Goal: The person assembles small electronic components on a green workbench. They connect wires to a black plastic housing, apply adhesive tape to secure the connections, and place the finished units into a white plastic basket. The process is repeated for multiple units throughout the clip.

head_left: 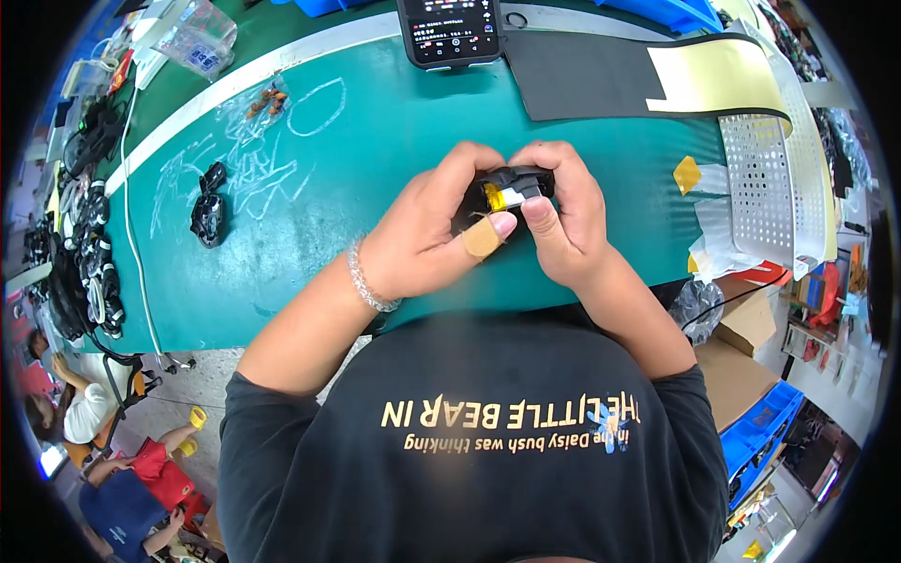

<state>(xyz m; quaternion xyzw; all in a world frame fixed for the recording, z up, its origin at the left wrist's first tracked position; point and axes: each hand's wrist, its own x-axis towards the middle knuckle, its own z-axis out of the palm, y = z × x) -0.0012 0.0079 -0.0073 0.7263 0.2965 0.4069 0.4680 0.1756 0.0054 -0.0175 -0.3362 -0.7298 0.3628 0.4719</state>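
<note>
Both hands hold a small black part over the green table.

The left hand [427,230] and the right hand [563,220] meet above the middle of the table [394,122], their fingers closed around a small black part [511,188] with a yellow piece showing in its middle. The left thumb, wrapped in a tan plaster, and the right thumb press against the part's near side, tip beside tip, while the other fingers curl over its far side. A beaded bracelet [368,281] sits on the left wrist. To the left, well apart from the hands, a black clump of parts [208,206] lies on chalk scribbles. A phone [449,30] stands at the far edge, a dark mat [587,80] lies beside it, and a white perforated tray [765,178] sits at the right.
</note>
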